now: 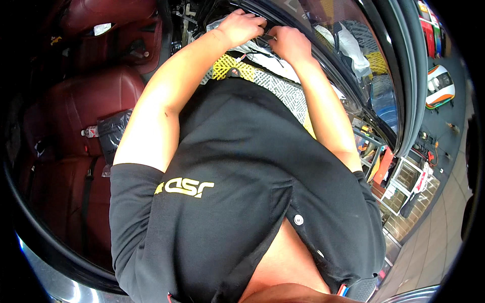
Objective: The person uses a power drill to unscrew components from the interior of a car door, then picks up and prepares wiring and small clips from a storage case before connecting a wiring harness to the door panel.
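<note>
Both my hands are raised close together at the top of the view, over the opened inner side of a car door [285,96] lined with silver and yellow patterned sheets. My left hand [243,26] has curled fingers at the dark upper edge of the door. Beside it on the right, my right hand [292,44] is closed with fingertips pinched together. A thin, light strand, perhaps a wire, shows in the gap between the hands. Their fingertips are partly hidden. Just below them lie crumpled whitish film [270,61] and a thin cable with a pale connector [241,56].
Dark red car seats [81,106] are on the left, with a bottle [90,132] and a black plastic bag [113,134] on one. The window glass and frame [404,65] curve along the right. Beyond stand a metal-framed rack [399,184] and an orange-white case [439,87].
</note>
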{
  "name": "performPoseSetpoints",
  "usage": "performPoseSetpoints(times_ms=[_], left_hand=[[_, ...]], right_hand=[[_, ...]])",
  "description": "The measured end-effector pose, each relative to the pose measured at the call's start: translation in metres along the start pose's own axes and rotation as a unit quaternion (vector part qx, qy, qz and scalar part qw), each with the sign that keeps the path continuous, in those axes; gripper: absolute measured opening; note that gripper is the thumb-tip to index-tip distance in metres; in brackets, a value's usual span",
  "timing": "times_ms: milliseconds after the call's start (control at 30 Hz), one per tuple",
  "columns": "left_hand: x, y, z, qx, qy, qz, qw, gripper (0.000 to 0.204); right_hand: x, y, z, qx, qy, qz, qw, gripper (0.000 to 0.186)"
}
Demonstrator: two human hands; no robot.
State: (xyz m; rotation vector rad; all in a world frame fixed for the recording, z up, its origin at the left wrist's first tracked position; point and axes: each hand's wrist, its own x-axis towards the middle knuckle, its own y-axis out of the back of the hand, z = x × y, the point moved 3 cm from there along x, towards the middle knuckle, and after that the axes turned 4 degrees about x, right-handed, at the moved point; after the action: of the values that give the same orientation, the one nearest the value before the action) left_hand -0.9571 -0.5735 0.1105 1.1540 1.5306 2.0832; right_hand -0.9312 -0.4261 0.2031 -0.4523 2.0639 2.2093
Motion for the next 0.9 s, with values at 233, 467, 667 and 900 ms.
performPoseSetpoints(times_ms=[233, 467, 667, 900], left_hand=[[-0.012, 0.003, 0.004, -0.061, 0.048, 0.019, 0.997, 0.021], [-0.027, -0.011, 0.01, -0.117, 0.102, 0.128, 0.979, 0.029], [-0.055, -0.006, 0.016, -0.129, 0.293, 0.256, 0.912, 0.031], [-0.097, -0.042, 0.098, -0.183, 0.396, 0.272, 0.858, 0.028]], right_hand=[[-0.015, -0.009, 0.002, 0.047, 0.037, 0.093, 0.994, 0.024], [0.001, -0.03, 0.015, 0.074, 0.091, 0.137, 0.984, 0.023], [0.016, -0.039, 0.019, 0.064, 0.162, 0.159, 0.972, 0.017], [0.031, -0.037, 0.014, 0.043, 0.214, 0.118, 0.969, 0.016]])
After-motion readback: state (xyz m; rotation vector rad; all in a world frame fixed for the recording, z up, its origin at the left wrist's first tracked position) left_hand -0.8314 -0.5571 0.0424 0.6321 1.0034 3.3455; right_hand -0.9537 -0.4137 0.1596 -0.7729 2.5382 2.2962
